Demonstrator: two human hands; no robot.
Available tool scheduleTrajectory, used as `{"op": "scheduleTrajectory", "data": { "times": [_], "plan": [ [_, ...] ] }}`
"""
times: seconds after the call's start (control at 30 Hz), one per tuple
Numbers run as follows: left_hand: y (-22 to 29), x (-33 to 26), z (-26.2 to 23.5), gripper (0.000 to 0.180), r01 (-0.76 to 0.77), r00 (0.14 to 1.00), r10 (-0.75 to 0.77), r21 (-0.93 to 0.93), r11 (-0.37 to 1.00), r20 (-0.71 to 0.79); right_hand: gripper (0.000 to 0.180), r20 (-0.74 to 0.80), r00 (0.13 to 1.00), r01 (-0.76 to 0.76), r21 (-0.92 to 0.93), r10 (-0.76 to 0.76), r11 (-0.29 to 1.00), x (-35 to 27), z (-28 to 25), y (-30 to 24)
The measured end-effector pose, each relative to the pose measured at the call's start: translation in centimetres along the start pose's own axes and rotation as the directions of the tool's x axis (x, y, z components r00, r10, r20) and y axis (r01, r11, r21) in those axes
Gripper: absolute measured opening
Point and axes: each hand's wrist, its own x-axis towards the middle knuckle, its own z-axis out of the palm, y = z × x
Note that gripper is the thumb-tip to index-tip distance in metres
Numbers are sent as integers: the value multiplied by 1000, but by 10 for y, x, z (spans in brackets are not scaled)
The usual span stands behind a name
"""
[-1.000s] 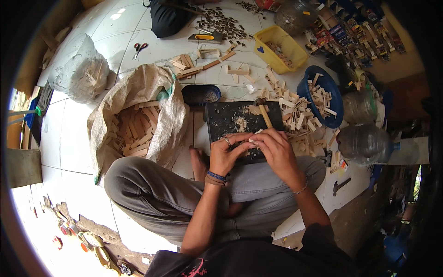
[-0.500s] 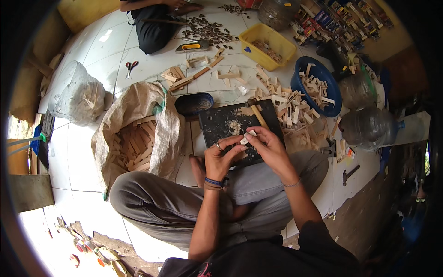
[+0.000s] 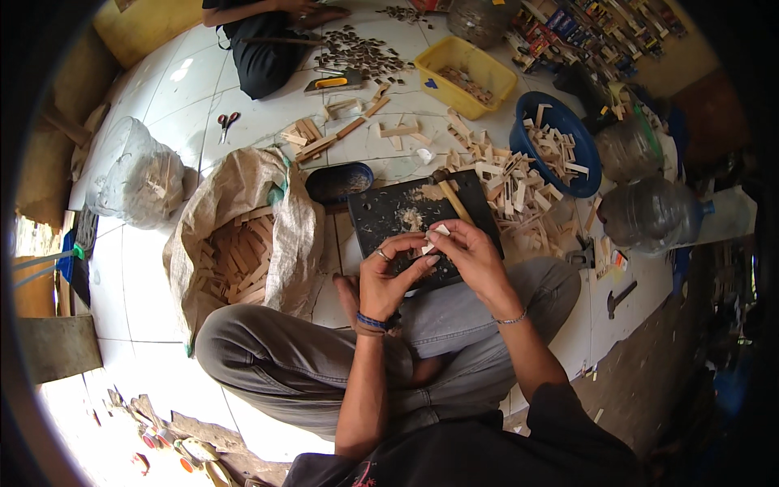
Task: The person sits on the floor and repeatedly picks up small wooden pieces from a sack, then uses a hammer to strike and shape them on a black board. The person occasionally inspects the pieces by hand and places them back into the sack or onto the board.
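Clearly, a tiled floor (image 3: pixel 122 284) crowded with woodwork, and left hand (image 3: pixel 381 280) and right hand (image 3: pixel 479 264) meeting at one pale piece (image 3: pixel 441 231).
A sack (image 3: pixel 302 243) of wood strips stands at left; at upper right, any print on the coloured items (image 3: pixel 568 36) is too small to read. A heap (image 3: pixel 519 195) lies between the blue basin (image 3: pixel 578 130) and the black board (image 3: pixel 369 207), where a hammer (image 3: pixel 453 200) rests. Fingertips of both hands pinch the piece above the board; a second ago, fingers covered more of it.
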Motion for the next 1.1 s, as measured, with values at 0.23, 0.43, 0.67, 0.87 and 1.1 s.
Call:
{"op": "scheduleTrajectory", "data": {
  "times": [0.23, 0.43, 0.67, 0.87, 1.1],
  "plan": [
    [4, 2, 3, 18, -35, 999, 39, 149, 988, -23, 25, -22, 1000, -13, -3, 13, 1000, 0, 1, -1],
    [-5, 1, 3, 13, -5, 998, 8, 38, 999, -62, 27, -9, 1000, 18, 27, -18, 999, 0, 5, 3],
    [-9, -2, 6, 11, 26, 991, -36, -75, 997, -133, 32, -192, 948, 155, -422, -255, 893, -2, -9, 3],
    [-10, -2, 10, 12, 4, 989, -21, -116, 993, -145, 34, -144, 913, 47, -892, -382, 449, -10, -52, 40],
    [-7, 0, 12, 10, -2, 990, -11, -87, 996, -144, 23, -174, 963, -32, -836, -208, 548, -23, -63, 29]
  ]
}}
